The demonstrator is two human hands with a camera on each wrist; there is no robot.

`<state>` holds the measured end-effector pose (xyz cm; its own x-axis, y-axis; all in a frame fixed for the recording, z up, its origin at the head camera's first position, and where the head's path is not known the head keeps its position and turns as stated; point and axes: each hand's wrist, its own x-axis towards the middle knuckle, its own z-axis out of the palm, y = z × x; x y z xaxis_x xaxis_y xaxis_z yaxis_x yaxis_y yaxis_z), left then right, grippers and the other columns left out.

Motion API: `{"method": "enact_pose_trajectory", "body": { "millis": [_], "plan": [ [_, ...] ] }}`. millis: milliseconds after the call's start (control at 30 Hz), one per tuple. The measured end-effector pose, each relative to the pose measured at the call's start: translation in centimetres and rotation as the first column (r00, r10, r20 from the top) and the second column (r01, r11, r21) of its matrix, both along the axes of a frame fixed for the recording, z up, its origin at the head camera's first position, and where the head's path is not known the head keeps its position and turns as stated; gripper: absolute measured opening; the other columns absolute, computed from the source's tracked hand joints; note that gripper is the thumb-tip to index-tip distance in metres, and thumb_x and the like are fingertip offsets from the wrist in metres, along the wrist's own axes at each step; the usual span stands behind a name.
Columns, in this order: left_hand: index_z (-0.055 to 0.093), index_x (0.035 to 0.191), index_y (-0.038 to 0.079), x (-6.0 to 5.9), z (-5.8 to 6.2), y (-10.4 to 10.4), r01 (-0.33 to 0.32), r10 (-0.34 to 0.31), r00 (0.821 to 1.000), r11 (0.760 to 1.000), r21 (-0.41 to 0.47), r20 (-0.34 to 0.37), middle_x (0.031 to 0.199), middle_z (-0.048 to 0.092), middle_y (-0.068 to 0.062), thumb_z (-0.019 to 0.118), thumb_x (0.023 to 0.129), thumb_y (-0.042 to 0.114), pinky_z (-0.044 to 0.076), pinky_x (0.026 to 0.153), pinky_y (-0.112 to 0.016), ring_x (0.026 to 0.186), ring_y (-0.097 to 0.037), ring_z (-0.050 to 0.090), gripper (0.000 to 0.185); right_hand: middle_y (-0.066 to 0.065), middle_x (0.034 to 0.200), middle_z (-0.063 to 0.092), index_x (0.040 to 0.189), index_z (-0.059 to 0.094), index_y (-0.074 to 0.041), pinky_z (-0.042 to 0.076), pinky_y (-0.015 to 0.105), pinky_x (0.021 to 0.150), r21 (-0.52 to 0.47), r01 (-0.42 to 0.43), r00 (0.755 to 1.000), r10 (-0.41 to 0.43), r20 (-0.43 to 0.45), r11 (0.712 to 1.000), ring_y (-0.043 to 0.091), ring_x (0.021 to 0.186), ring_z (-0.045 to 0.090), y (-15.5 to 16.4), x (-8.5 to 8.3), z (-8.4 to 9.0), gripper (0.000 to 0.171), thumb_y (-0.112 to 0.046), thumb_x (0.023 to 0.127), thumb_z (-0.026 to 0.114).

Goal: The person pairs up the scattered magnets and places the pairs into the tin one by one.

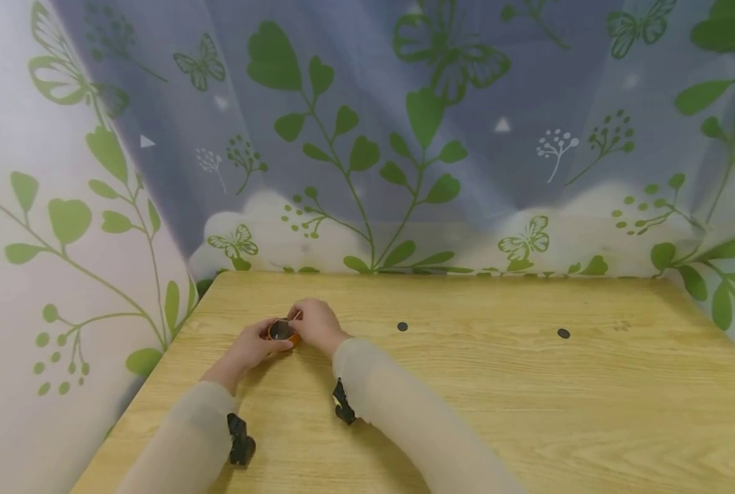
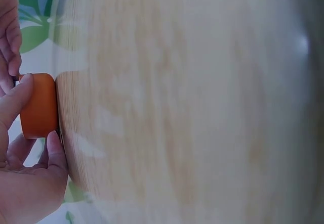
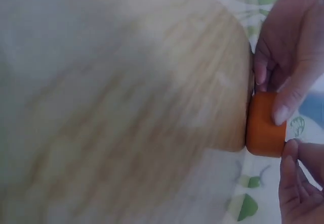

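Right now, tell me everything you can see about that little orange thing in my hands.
The orange thing is a small, short round piece with smooth matte sides, plastic by its look, and a dark top. It sits on the wooden table near its far left corner. The left hand and the right hand both hold it.

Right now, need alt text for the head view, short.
Both hands meet on a small orange roll standing on a light wooden table: the left hand grips its near side, the right hand holds it from the right. Two small dark discs lie further right, before a leaf-and-butterfly curtain.
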<state>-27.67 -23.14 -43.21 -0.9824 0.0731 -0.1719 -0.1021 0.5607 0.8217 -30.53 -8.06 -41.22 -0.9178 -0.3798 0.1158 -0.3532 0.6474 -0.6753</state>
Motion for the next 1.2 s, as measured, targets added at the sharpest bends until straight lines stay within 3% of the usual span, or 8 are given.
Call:
{"method": "enact_pose_trajectory", "body": {
  "millis": [200,300,433,600,967,1200],
  "plan": [
    [0.03,0.142,-0.006,0.0,-0.1,0.1,0.007,-0.008,1.0,1.0,0.025,0.009,0.138,0.036,-0.03,0.067,0.087,0.018,0.043,0.089,-0.041,0.117,-0.036,0.045,0.07,0.001,0.097,0.064,0.097,0.071,-0.01,0.047,0.023,0.078,0.249,-0.04,0.996,0.059,-0.07,0.968,0.014,0.091,0.058,-0.3,0.3,0.1,0.014,-0.014,0.093,0.059],
    [0.033,0.141,-0.005,-0.2,-0.2,0.2,0.003,-0.003,1.0,1.0,0.019,0.009,0.138,0.038,-0.029,0.067,0.087,0.019,0.043,0.089,-0.042,0.117,-0.034,0.045,0.068,0.004,0.106,0.064,0.107,0.07,-0.008,0.045,0.024,0.087,0.293,-0.08,0.991,0.107,-0.079,0.953,0.016,0.102,0.057,0.1,0.0,0.1,0.02,-0.01,0.095,0.054],
    [0.034,0.141,-0.005,-0.3,-0.1,0.3,-0.001,0.0,1.0,1.0,0.005,0.007,0.137,0.039,-0.029,0.067,0.088,0.018,0.041,0.091,-0.044,0.117,-0.035,0.044,0.067,0.006,0.114,0.063,0.12,0.064,-0.008,0.044,0.026,0.089,0.241,-0.146,0.987,0.158,-0.032,0.959,0.017,0.105,0.056,1.4,-0.1,0.2,0.027,-0.009,0.095,0.052],
    [0.034,0.14,-0.006,-0.6,0.1,0.3,0.013,-0.013,1.0,1.0,-0.01,0.005,0.136,0.038,-0.031,0.067,0.087,0.017,0.036,0.098,-0.049,0.123,-0.041,0.039,0.066,0.009,0.118,0.06,0.127,0.058,-0.007,0.044,0.031,0.09,0.182,-0.171,0.985,0.164,0.053,0.968,0.02,0.108,0.055,4.4,0.1,0.3,0.033,-0.015,0.095,0.054],
    [0.034,0.139,-0.005,-0.7,0.6,0.0,0.028,-0.028,0.999,0.999,-0.03,0.017,0.135,0.037,-0.033,0.069,0.085,0.016,0.034,0.099,-0.049,0.122,-0.043,0.038,0.068,0.01,0.111,0.062,0.124,0.059,-0.002,0.044,0.039,0.09,0.13,-0.209,0.969,0.187,0.162,0.969,0.025,0.109,0.055,11.6,1.7,0.8,0.034,-0.018,0.094,0.056],
    [0.015,0.146,-0.005,0.0,0.9,0.7,0.05,-0.049,0.999,0.995,-0.09,0.022,0.142,0.024,-0.036,0.07,0.085,0.022,0.027,0.102,-0.055,0.128,-0.049,0.027,0.086,0.008,0.106,0.063,0.12,0.061,-0.001,0.048,0.034,0.082,0.111,-0.233,0.962,0.213,0.168,0.966,0.023,0.1,0.059,14.8,3.1,0.2,0.032,-0.016,0.092,0.06]
  ]
}}
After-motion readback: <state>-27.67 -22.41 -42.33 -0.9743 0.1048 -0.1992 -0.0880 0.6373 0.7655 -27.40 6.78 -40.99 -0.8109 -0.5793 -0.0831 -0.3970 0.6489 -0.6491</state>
